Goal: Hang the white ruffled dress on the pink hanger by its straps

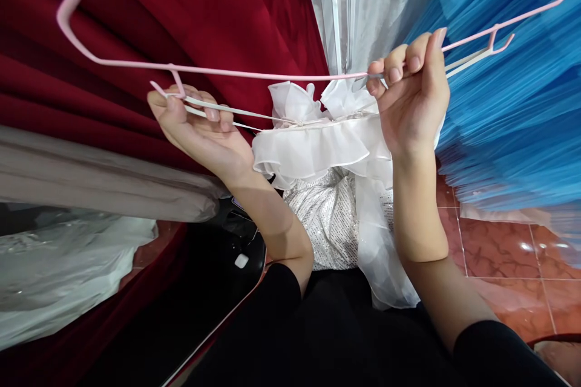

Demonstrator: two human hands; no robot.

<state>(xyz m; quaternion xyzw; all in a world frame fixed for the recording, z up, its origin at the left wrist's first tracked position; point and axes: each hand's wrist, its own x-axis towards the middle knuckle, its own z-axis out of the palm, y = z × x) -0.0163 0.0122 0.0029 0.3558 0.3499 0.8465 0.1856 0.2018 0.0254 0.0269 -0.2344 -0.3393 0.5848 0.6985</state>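
Note:
A pink clothes hanger (254, 75) spans the upper view, its bottom bar nearest me. From it hangs a white ruffled dress (318, 145) with a silvery sequined bodice and a sheer sash. White loop straps run from the dress to the small hooks at both sides of the bar. My left hand (200, 127) is closed around the left strap at its hook, thumb against the loop. My right hand (411, 84) grips the hanger bar toward the right, fingers curled over it. The right strap passes behind that hand to the right hook.
Dark red cloth (218, 18) hangs at left, and blue tulle (508, 84) hangs at right. A black surface (209, 290) with a small white object (241, 260) lies at lower left. Reddish floor tiles (499, 248) show at right; white fabric (63, 272) lies far left.

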